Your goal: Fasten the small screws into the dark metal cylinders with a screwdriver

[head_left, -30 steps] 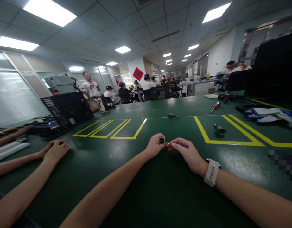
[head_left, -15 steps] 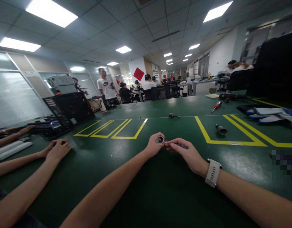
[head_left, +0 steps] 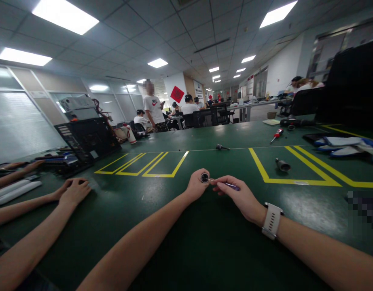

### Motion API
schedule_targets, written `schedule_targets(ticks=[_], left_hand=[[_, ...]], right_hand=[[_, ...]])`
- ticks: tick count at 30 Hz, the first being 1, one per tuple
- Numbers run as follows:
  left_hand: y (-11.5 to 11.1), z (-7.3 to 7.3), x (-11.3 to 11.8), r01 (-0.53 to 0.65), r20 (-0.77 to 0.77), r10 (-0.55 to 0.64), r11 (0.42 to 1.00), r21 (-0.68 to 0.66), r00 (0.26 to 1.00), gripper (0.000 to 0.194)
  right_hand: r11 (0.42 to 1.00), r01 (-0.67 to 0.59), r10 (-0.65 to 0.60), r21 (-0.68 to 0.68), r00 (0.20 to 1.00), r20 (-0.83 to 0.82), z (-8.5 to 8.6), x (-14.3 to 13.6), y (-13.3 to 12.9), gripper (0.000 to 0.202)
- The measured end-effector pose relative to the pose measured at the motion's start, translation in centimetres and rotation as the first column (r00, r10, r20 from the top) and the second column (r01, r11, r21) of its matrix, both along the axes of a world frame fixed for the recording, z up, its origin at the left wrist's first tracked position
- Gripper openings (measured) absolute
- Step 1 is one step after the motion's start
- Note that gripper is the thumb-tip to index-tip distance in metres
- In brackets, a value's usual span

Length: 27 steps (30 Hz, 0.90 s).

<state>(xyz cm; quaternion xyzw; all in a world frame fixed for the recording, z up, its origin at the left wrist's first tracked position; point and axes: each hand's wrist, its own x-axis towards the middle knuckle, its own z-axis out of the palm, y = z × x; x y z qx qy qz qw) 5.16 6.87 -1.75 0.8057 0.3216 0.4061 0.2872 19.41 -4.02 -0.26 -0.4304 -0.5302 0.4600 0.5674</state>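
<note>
Wrapped round a small round metal part (head_left: 204, 178), my left hand (head_left: 196, 186) holds its open end toward me, above the green table (head_left: 162, 214). My right hand (head_left: 235, 193) pinches a thin screwdriver with a purple handle (head_left: 232, 186). The screwdriver's shaft points left, and its tip is at the opening of the metal part. How deep the tip goes is too small to tell. A dark metal cylinder (head_left: 282, 165) lies on its side inside a yellow-taped area to the right. Farther back lies a small dark part with a thin stem (head_left: 222, 147).
A red screwdriver (head_left: 276, 136), a black power tool (head_left: 297, 123) and white-blue gloves (head_left: 347, 146) lie at the right. Another person's hands (head_left: 74, 190) rest on the table at the left, near white tubes (head_left: 16, 192). A black computer case (head_left: 89, 141) stands behind them.
The screwdriver's shaft has shifted slightly against the metal part's opening, while both my hands stay nearly in place. In the background, the standing person has moved to the right.
</note>
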Motion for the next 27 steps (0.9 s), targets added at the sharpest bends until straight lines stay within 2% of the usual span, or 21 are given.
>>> schedule_targets(ticks=[4,11,21,27], left_hand=[[-0.28,0.29,0.01,0.060,-0.003,-0.060,0.998,-0.024,0.998,0.017],[-0.27,0.25,0.14,0.027,0.018,-0.027,0.999,-0.032,0.999,0.018],[-0.23,0.11,0.08,0.030,0.024,-0.029,0.999,-0.019,0.999,0.019],[-0.14,0.05,0.03,0.031,-0.016,-0.031,0.999,0.014,0.999,0.011]], right_hand=[[1.000,-0.027,0.027,-0.014,0.999,0.038,-0.06,0.13,-0.01,0.018],[1.000,0.015,-0.016,0.010,0.997,0.079,0.07,0.19,-0.06,0.019],[0.999,0.042,-0.043,0.015,0.998,0.055,-0.52,0.35,0.22,0.018],[0.997,0.048,-0.051,0.060,0.998,0.041,-0.57,0.21,0.34,0.021]])
